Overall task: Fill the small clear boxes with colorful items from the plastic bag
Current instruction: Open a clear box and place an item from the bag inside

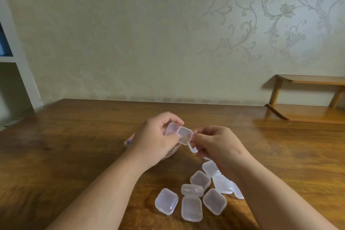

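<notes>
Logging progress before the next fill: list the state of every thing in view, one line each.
Small clear plastic box: held up, lid open, looks empty.
Left hand: grips that box.
Right hand: pinches its lid.
Loose clear plastic boxes: closed, look empty, lying on the wooden table.
Plastic bag of colourful items: lying under the left hand, mostly hidden.

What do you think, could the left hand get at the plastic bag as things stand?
Probably not yet: the plastic bag lies just beneath the left hand, but that hand is busy gripping an open clear box.
</notes>
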Action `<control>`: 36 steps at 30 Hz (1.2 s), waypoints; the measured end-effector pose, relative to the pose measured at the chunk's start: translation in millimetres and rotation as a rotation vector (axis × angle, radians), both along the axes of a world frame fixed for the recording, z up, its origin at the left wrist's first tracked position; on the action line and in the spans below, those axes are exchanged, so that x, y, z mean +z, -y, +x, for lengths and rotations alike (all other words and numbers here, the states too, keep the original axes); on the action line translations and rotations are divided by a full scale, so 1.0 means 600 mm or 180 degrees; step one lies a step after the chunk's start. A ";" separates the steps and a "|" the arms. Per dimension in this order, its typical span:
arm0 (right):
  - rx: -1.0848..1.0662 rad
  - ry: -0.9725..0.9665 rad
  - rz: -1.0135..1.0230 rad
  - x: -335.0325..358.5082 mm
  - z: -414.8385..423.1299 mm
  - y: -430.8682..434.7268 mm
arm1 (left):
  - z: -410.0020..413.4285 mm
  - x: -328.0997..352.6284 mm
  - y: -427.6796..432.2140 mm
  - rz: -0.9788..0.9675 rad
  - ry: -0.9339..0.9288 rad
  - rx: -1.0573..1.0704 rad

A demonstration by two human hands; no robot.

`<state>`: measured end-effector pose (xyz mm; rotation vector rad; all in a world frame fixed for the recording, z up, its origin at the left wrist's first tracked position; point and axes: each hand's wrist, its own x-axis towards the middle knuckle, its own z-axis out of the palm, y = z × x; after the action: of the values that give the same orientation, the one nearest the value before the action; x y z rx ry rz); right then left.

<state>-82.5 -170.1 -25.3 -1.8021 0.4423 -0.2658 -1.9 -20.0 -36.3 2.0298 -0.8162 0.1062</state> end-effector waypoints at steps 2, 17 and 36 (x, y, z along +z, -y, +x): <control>-0.0017 0.0034 0.0031 0.002 0.000 0.001 | -0.001 0.000 0.001 0.0128 0.0014 0.0016; -0.0049 0.1068 0.0282 0.005 -0.003 0.001 | -0.003 0.004 0.007 -0.0062 -0.0432 0.0234; -0.0400 0.0885 -0.1689 -0.018 0.008 -0.010 | -0.006 0.002 0.012 -0.0325 -0.0729 0.0177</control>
<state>-77.6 -164.1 -36.0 -2.2105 0.3021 -0.7688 -5.5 -27.3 -35.1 1.9265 -0.5991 -0.0519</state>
